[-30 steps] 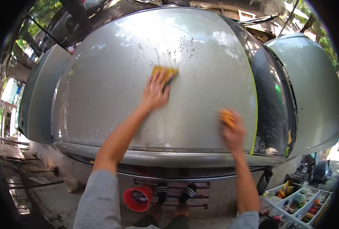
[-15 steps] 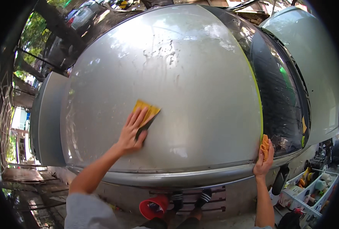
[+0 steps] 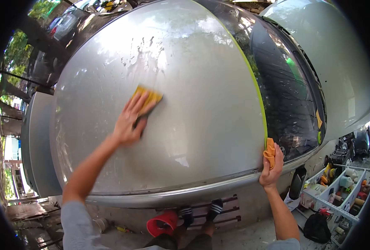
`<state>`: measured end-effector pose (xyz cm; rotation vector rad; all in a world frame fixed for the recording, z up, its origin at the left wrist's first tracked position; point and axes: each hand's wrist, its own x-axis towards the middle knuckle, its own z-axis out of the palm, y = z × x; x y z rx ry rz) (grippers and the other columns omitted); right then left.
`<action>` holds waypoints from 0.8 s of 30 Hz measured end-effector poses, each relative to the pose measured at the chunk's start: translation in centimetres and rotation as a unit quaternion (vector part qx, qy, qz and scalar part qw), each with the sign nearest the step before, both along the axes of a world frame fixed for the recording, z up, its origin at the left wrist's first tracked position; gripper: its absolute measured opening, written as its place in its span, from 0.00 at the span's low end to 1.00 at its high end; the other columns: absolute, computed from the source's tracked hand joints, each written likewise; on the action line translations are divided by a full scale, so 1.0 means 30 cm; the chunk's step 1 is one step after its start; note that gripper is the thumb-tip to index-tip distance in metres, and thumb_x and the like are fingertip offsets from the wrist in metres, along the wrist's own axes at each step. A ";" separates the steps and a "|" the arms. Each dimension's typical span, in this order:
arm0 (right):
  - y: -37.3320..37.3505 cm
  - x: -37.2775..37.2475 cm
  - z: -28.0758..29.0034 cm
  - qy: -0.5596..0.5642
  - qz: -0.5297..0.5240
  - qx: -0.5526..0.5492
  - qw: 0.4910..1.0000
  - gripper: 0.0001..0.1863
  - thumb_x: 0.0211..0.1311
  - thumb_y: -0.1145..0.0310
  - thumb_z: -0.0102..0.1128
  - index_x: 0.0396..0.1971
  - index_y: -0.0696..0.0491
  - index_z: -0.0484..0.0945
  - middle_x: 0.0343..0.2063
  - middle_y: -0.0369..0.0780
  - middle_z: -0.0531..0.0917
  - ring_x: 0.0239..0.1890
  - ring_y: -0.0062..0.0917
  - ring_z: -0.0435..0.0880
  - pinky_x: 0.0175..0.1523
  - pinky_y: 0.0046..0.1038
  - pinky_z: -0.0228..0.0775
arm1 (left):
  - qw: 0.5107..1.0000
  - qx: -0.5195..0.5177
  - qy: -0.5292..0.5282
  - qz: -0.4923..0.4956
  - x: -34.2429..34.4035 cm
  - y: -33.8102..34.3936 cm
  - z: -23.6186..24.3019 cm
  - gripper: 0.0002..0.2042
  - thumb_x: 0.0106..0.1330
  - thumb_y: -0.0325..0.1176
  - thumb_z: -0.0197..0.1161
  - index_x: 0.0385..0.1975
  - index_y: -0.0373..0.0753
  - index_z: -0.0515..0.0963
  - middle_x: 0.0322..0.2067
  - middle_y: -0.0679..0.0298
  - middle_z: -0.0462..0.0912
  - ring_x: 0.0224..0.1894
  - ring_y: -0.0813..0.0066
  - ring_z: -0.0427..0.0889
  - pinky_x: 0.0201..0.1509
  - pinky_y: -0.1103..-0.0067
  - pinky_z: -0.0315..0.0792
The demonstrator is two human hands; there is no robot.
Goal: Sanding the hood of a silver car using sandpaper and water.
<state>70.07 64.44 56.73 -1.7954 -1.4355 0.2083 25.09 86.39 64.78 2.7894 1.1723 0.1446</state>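
A car's silver-grey roof [image 3: 201,125] fills the middle, with wet streaks and drops toward its far side. My left hand [image 3: 127,124] is on the roof left of centre, slightly blurred, its fingers over a folded yellow sandpaper sheet [image 3: 153,96] with a dark underside. The thumb lies along the sheet's near edge, and the sheet is against the paint. At the roof's near right corner my right hand [image 3: 271,174] grips a crumpled orange cloth [image 3: 269,153]. This cloth touches the end of the yellow-green tape [image 3: 258,89] that runs along the roof's windshield edge.
Right of the tape lies the dark windshield [image 3: 283,91], then the pale hood [image 3: 339,75]. A side mirror [image 3: 297,182] juts out near my right forearm. Below stand a red bucket [image 3: 162,225] by my feet, a white divided cart [image 3: 333,196] of supplies, and a black bag [image 3: 317,228].
My left hand has slid the sandpaper sheet away from me and somewhat right over the roof. The whole view has shifted. My right hand keeps its place at the corner with the cloth.
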 end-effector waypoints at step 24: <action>-0.016 -0.003 -0.012 -0.027 0.005 0.011 1.000 0.29 0.58 0.65 0.54 0.59 0.62 0.69 0.56 0.50 0.75 0.61 0.47 0.70 0.67 0.41 0.56 | 0.998 -0.046 0.023 -0.035 0.211 -0.017 0.006 0.28 0.64 0.37 0.50 0.68 0.49 0.64 0.71 0.55 0.55 0.74 0.52 0.49 0.75 0.61 0.46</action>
